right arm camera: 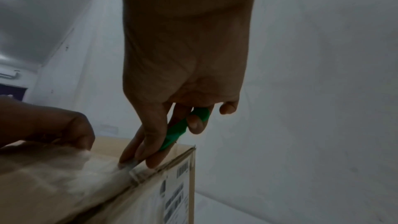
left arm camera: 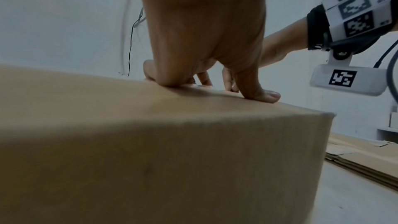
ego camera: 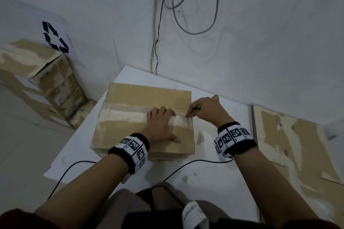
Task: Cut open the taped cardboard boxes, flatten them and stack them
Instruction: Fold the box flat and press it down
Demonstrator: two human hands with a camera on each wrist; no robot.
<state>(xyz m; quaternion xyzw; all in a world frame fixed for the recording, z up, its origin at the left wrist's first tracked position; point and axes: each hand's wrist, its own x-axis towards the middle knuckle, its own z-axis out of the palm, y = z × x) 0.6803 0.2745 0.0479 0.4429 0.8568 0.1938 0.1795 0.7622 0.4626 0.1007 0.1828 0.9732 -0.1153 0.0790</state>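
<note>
A closed brown cardboard box (ego camera: 130, 98) lies on the white table (ego camera: 214, 182), a strip of clear tape (ego camera: 126, 113) running across its top. My left hand (ego camera: 162, 124) presses down on the lid near the right end of the tape, fingers bent, thumb spread (left arm camera: 267, 96). My right hand (ego camera: 204, 108) grips a green-handled cutter (right arm camera: 181, 129), blade tip (right arm camera: 129, 166) on the tape at the box's right edge (right arm camera: 163, 168), just right of my left hand (right arm camera: 53, 125). The box's side (right arm camera: 174, 193) carries printed labels.
Flattened cardboard sheets (ego camera: 294, 145) lie at the table's right, also in the left wrist view (left arm camera: 366, 159). A stack of boxes (ego camera: 37, 83) stands on the floor at left beside a white board with a recycling sign (ego camera: 55, 37). Cables (ego camera: 186, 15) hang on the wall behind.
</note>
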